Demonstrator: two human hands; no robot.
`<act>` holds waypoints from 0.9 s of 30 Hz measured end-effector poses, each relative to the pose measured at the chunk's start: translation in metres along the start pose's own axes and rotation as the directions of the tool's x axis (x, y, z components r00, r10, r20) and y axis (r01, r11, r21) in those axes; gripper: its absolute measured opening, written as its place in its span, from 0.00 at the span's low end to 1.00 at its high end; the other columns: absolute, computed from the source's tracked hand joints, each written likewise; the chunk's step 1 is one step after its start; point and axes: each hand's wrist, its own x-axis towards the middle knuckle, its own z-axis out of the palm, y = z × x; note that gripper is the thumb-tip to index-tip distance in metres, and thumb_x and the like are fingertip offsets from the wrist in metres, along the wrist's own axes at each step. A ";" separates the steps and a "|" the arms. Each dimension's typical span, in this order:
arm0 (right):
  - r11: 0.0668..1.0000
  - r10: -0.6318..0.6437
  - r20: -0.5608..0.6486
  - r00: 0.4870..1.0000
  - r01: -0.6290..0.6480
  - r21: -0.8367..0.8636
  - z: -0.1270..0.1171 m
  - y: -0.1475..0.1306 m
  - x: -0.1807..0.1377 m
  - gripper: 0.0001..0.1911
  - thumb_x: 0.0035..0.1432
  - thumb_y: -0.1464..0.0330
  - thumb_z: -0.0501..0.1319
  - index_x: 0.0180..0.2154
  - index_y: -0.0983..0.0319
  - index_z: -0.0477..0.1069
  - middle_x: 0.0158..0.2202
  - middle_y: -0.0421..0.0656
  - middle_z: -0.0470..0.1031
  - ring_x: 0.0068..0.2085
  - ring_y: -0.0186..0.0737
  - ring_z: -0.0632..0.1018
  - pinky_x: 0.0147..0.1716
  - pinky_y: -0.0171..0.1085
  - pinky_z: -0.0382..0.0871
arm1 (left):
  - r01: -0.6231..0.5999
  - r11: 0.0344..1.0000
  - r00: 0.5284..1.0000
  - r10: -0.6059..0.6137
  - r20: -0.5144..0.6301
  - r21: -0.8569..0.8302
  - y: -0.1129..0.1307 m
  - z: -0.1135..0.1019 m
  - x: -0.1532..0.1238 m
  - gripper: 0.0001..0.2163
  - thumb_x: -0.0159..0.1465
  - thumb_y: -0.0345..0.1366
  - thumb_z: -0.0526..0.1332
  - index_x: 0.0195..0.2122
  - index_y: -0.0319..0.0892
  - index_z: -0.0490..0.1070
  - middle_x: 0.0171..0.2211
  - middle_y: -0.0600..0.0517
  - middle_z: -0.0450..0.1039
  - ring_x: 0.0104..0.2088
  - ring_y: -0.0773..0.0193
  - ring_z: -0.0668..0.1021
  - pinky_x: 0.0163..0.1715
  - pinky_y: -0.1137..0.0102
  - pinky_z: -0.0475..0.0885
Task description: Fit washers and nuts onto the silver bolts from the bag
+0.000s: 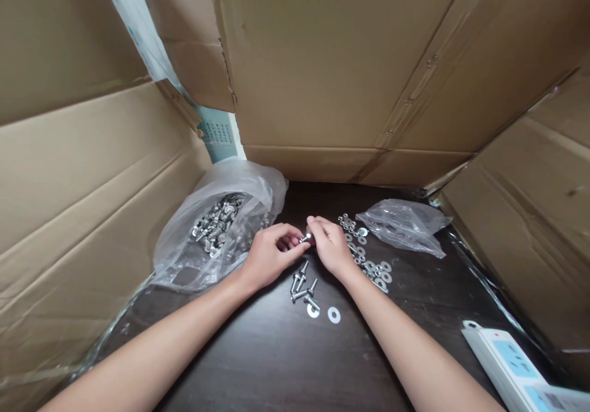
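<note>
A small silvery bolt (305,238) sits between my two hands above the table. My left hand (275,249) is closed, with thumb and fingertips pinching the bolt from the left. From the other side my right hand (330,246) is closed at the bolt's right end; whether a nut or washer is there too is hidden by the fingers. Below the hands lie several bolts (300,281) with parts fitted on them. Two flat washers, one a loose washer (334,315), are near them. Beside my right hand spreads a pile of washers and nuts (370,269).
A clear plastic bag (221,227) full of metal fasteners lies open at left. Another plastic bag (405,224) lies crumpled at the back right. A white power strip (511,356) is at the front right. Cardboard walls (341,61) enclose the dark table (258,350).
</note>
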 end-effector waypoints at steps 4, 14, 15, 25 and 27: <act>0.999 -0.034 0.021 0.999 0.034 0.014 0.000 0.000 0.000 0.23 0.65 0.61 0.56 0.18 0.60 0.63 0.25 0.40 0.65 0.29 0.36 0.69 0.31 0.38 0.61 | 0.013 1.000 1.000 -0.013 -0.002 -0.003 0.000 0.000 0.002 0.07 0.60 0.37 0.70 0.36 0.40 0.78 0.30 0.52 0.78 0.30 0.65 0.78 0.30 0.72 0.72; 0.991 -0.063 0.020 0.998 0.061 0.118 -0.002 0.001 -0.001 0.10 0.60 0.67 0.60 0.28 0.60 0.76 0.35 0.43 0.71 0.33 0.38 0.72 0.30 0.37 0.65 | 0.104 0.993 0.994 -0.106 -0.031 -0.049 0.000 0.001 0.003 0.09 0.61 0.41 0.69 0.37 0.41 0.79 0.30 0.52 0.79 0.30 0.64 0.79 0.31 0.72 0.72; 0.990 -0.062 0.026 0.998 0.058 0.128 -0.003 0.001 -0.001 0.09 0.58 0.68 0.59 0.29 0.60 0.77 0.35 0.43 0.71 0.32 0.37 0.72 0.30 0.37 0.65 | 0.108 0.993 0.994 -0.109 -0.028 -0.045 0.000 0.001 0.003 0.09 0.61 0.41 0.69 0.37 0.41 0.79 0.30 0.52 0.79 0.31 0.64 0.79 0.31 0.72 0.72; 0.969 -0.068 -0.020 0.997 0.071 0.235 -0.008 0.002 -0.001 0.11 0.49 0.73 0.57 0.26 0.60 0.78 0.34 0.43 0.72 0.30 0.36 0.71 0.27 0.36 0.63 | 0.147 0.989 0.987 -0.148 -0.058 -0.026 -0.001 0.000 0.004 0.09 0.61 0.41 0.69 0.37 0.41 0.78 0.30 0.51 0.79 0.31 0.63 0.79 0.32 0.71 0.73; 0.968 -0.057 -0.036 0.998 0.064 0.242 -0.007 0.001 -0.001 0.11 0.49 0.73 0.56 0.27 0.60 0.78 0.33 0.42 0.72 0.29 0.35 0.71 0.26 0.36 0.63 | 0.152 0.988 0.987 -0.154 -0.055 -0.034 0.000 0.000 0.004 0.10 0.60 0.41 0.69 0.37 0.41 0.78 0.30 0.51 0.79 0.31 0.63 0.79 0.31 0.71 0.73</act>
